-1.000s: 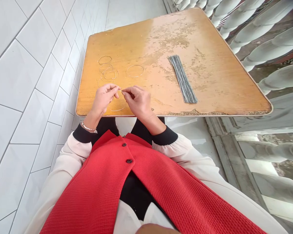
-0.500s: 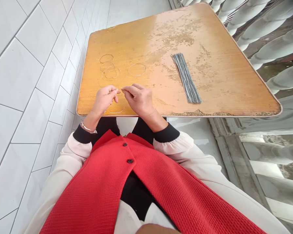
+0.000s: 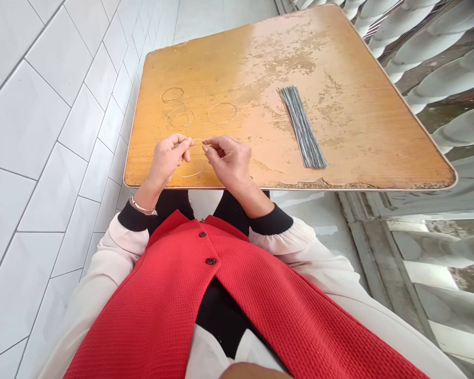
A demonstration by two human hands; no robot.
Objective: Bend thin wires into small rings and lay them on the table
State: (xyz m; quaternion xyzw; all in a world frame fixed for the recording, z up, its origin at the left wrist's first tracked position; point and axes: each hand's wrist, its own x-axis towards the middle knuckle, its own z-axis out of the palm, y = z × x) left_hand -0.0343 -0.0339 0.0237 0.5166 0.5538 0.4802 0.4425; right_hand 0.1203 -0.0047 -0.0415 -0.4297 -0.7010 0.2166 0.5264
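The right hand (image 3: 229,159) has shifted away from the left hand (image 3: 169,156), baring the wire loop (image 3: 198,139) above the table (image 3: 256,113), both pinching it closely, apparently adjusting its curve.

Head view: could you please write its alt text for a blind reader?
The left hand pinches a thin curved wire above a worn table, with the right hand at it; wire rings lie beyond, a grey bundle farther right.

Worn table (image 3: 359,121), wire rings (image 3: 176,115), grey bundle (image 3: 302,129)
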